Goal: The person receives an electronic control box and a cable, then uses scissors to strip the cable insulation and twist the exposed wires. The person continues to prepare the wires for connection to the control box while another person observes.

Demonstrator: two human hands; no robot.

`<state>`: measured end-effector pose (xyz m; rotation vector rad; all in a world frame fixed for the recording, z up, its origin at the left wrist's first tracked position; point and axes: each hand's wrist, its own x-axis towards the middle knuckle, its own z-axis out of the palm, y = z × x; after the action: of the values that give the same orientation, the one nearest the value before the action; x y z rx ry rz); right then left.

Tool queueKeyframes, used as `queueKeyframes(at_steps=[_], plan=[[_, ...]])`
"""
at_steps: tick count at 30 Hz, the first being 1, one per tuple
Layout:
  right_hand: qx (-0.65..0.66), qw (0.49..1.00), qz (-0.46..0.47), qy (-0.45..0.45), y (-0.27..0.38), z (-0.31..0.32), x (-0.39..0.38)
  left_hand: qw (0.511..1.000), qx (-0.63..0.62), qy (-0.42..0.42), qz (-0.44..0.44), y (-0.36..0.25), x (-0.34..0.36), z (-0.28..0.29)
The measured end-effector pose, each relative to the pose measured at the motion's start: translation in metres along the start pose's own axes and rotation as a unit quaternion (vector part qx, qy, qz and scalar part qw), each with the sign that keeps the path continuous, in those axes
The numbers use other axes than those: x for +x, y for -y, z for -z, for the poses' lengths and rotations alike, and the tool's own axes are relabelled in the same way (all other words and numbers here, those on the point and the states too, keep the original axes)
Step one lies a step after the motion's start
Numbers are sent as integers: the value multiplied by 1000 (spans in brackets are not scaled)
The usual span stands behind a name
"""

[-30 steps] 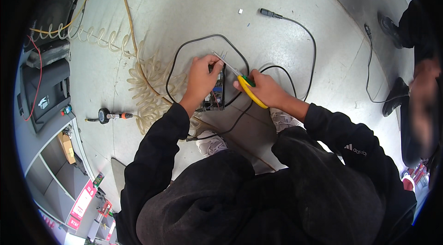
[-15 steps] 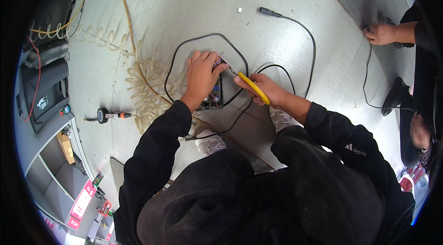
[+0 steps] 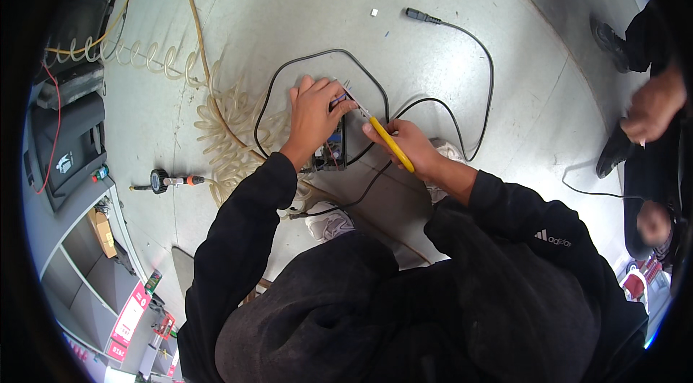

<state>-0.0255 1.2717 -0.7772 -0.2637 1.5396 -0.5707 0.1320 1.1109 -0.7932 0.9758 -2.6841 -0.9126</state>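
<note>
My right hand (image 3: 417, 148) is closed round the yellow handles of a pair of pliers (image 3: 390, 143). Their slim silver jaws reach up and left to the fingertips of my left hand (image 3: 312, 116). That hand is pinched on a thin blue-purple wire (image 3: 337, 101), mostly hidden by the fingers. Just below it stands an open electronic unit (image 3: 333, 155) with wires and small parts inside, partly covered by my left hand. A black power cable (image 3: 361, 63) loops round both hands on the floor, with its plug end (image 3: 422, 16) lying at the upper right.
Left of my hands lies a tangled clear coiled hose (image 3: 231, 119), with a round gauge (image 3: 160, 181) at its end. Black bins (image 3: 72, 141) and grey shelving (image 3: 79, 249) line the left side. At the right, another person's hand (image 3: 653, 105) and black shoes (image 3: 612, 152) show.
My right hand has moved slightly left and down with the pliers. The other person's hand at the right has drawn back from the floor toward their body. My left hand has hardly moved.
</note>
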Motion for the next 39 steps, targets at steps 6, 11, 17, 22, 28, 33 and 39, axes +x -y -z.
queueKeyframes(at_steps=[6, 11, 17, 22, 28, 33, 39], plan=[[7, 1000, 26, -13, -3, -8, -3, 1000, -3, 7, 2, -1, -1, 4], [-28, 997, 58, -46, 0, -8, 2, 999, 40, -8, 17, -13, -5, 3], [-36, 997, 71, -20, 3, -1, 11, 997, 55, -31, -36, 1, 2, 4], [4, 999, 45, -2, 7, -2, 8, 999, 2, -24, -23, 10, 4, -9], [10, 1000, 24, 11, 8, 2, 6, 999, -40, -3, -20, 23, 9, -10], [18, 999, 34, 10, 9, -1, 7, 998, -43, -36, -3, 24, 6, -15], [-30, 998, 49, -12, 10, -1, 7, 997, -53, -49, 9, 25, 7, -19]])
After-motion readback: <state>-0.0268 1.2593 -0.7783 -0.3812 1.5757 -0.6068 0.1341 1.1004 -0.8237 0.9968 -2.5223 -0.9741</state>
